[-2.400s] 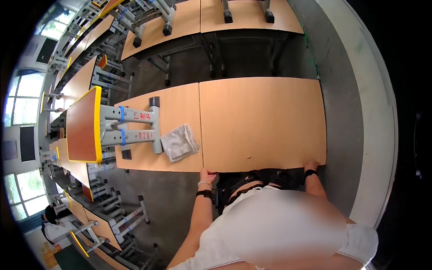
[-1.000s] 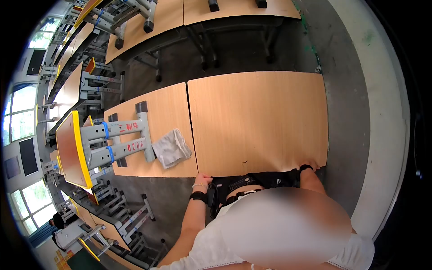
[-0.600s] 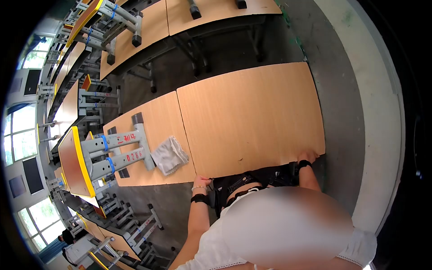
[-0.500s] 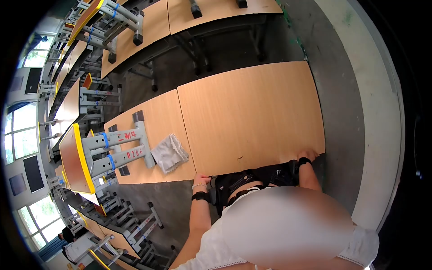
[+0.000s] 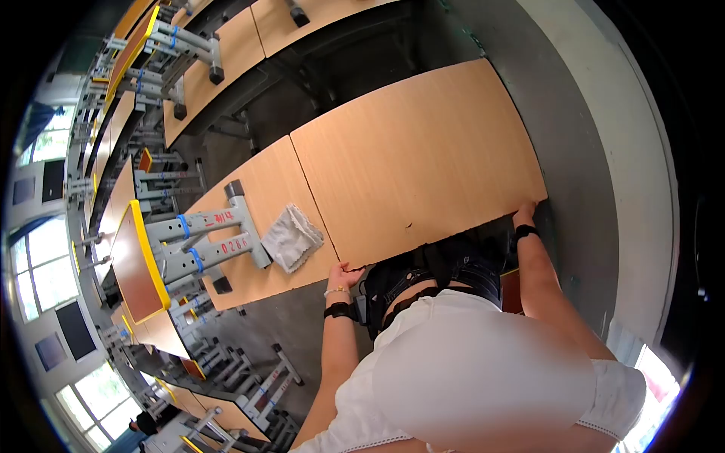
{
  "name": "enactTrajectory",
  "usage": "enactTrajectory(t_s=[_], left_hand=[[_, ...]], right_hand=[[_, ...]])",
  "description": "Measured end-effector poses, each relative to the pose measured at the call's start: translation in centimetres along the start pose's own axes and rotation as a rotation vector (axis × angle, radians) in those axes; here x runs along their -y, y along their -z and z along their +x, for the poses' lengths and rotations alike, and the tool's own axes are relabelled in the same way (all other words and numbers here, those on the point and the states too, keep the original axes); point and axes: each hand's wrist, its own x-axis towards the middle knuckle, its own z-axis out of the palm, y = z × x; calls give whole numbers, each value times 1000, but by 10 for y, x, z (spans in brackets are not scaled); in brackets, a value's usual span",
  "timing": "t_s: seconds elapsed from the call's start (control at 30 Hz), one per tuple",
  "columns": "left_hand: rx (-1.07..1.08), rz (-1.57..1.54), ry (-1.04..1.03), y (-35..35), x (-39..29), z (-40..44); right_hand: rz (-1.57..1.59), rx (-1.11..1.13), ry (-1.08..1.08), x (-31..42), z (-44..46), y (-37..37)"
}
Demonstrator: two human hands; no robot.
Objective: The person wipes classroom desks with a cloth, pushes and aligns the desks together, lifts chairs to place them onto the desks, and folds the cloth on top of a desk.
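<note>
A light wood-topped desk (image 5: 423, 158) lies in front of my body. My left hand (image 5: 343, 276) is closed at its near edge, close to the seam with the desk on the left; some fingertips are hidden. At the near right corner, my right hand (image 5: 524, 212) grips the same desk, its fingers partly under or behind the edge. Both wrists wear black bands. On the left desk (image 5: 264, 177) rests a crumpled, folded greyish-white cloth (image 5: 293, 238). An upturned grey-legged stool (image 5: 140, 260) with a yellow-rimmed brown seat sits beside the cloth.
More desks (image 5: 226, 57) with upturned stools (image 5: 136, 57) stand ahead and to the left. A wall (image 5: 604, 113) runs along the right, past a strip of grey floor. Behind my right side shows part of a reddish-brown seat (image 5: 511, 292). A person in dark clothing (image 5: 143, 423) is far left.
My view has tilted, so the desk's right end and my right hand appear higher. Both hands stay at the desk's near edge. The reddish-brown seat has come into view; the cloth remains on the left desk.
</note>
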Motion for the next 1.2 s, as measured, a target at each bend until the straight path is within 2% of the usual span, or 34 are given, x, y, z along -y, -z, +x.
enactTrajectory(t_s=[0.1,0.2,0.3,0.4,0.5,0.57,0.63,0.7,0.77,0.8,0.83,0.9,0.93,1.0,1.03,1.07,1.1,1.13,1.17,1.2], left_hand=[[38,292,61,-12,-3,-34],[224,250,291,4,-24,-35],[275,608,271,5,-33,-55],[384,1120,192,16,-50,-50],[409,1591,59,28,-58,-44],[356,1932,-100,28,-55,-48],[320,2116,-170,32,-51,-29],[401,2264,-155,43,-58,3],[329,2446,-92,36,-50,8],[276,2490,-77,30,-43,4],[228,2479,-71,22,-32,1],[264,2590,23,14,-19,1],[277,2629,89,12,-10,1],[323,2689,221,9,12,24],[334,2664,274,11,24,36],[243,2608,251,12,54,38],[139,2539,226,11,80,40],[248,2589,346,12,96,80],[329,2646,460,7,108,117],[188,2565,169,13,143,127]], right_hand=[[-61,155,-297,-14,1,24],[-384,324,-258,-13,-52,37],[-662,516,-147,-45,-85,62],[-760,535,-46,-104,-127,108],[-703,420,-130,-165,-199,163],[-841,335,43,-269,-211,221],[-992,280,-63,-332,-248,260],[-850,142,-263,-323,-323,283],[-462,38,-474,-360,-361,310],[-491,27,-448,-371,-378,322],[-249,-68,-489,-383,-386,329],[-368,-115,-514,-397,-406,340],[-269,-172,-589,-413,-408,339],[-558,-220,-410,-398,-413,331],[-737,-207,-409,-412,-405,327],[-763,-271,-446,-440,-391,322],[-747,-176,-520,-416,-378,317],[-674,-156,-507,-418,-363,311],[-727,-190,-475,-410,-343,306],[-720,-239,-481,-420,-321,304]])
